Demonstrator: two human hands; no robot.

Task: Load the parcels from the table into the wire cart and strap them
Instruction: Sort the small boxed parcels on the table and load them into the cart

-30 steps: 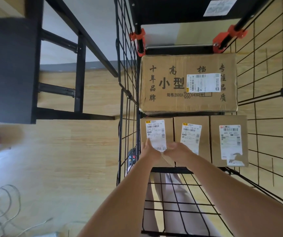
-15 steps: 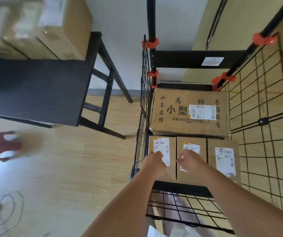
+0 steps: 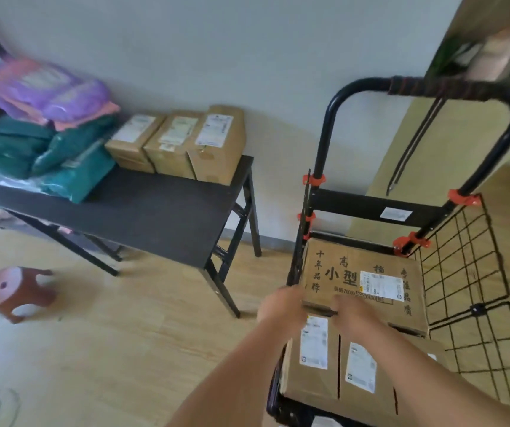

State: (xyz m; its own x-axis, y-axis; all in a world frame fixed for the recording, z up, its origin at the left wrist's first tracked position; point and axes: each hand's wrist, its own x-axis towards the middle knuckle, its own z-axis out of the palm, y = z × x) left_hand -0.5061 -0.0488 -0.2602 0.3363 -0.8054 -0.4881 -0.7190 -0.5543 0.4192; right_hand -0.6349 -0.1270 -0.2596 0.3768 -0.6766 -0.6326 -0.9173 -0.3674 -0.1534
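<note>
L hand (image 3: 280,307) & R hand (image 3: 351,314) blurred above small parcels (image 3: 310,374); finger spread unclear.

Your left hand (image 3: 279,306) and right hand (image 3: 348,313), both blurred, now sit farther along the small boxes (image 3: 312,369), by the near edge of the large box (image 3: 339,274), and your view lifts to show parcels (image 3: 182,143) at the far edge of the table (image 3: 155,211).
</note>
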